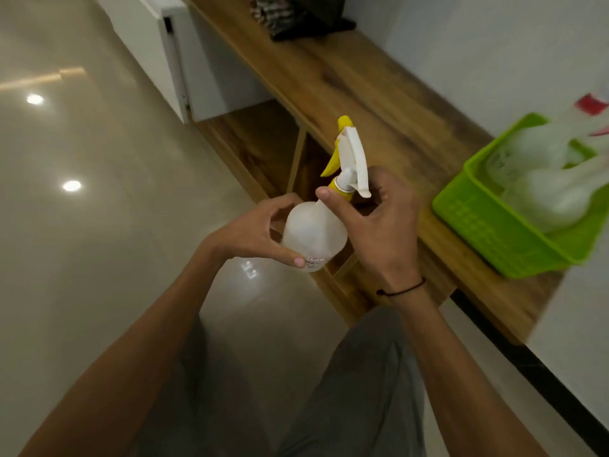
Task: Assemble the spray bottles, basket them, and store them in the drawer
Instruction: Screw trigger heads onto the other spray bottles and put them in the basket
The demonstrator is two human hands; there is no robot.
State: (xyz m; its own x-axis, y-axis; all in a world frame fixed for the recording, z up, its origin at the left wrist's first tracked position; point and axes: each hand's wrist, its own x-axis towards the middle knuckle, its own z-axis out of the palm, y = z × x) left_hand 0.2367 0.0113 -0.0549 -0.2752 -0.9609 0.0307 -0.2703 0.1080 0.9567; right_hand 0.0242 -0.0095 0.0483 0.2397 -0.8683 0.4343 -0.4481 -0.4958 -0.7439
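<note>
I hold a translucent white spray bottle (pixel 314 230) in front of the wooden cabinet. My left hand (pixel 253 232) grips its body from the left. My right hand (pixel 384 222) curls round the neck, thumb against the yellow collar of the yellow-and-white trigger head (pixel 351 156), which sits on the bottle. At the right, a green plastic basket (pixel 494 232) stands on the wooden top and holds two blurred white spray bottles (pixel 547 183), one with a red head (pixel 591 105).
The wooden cabinet top (pixel 362 87) runs along a white wall. A white drawer (pixel 194 77) stands pulled out at the upper left, with open wooden compartments (pixel 263 143) below the top. A dark bag (pixel 296 14) lies at the far end. Glossy tiled floor spreads to the left.
</note>
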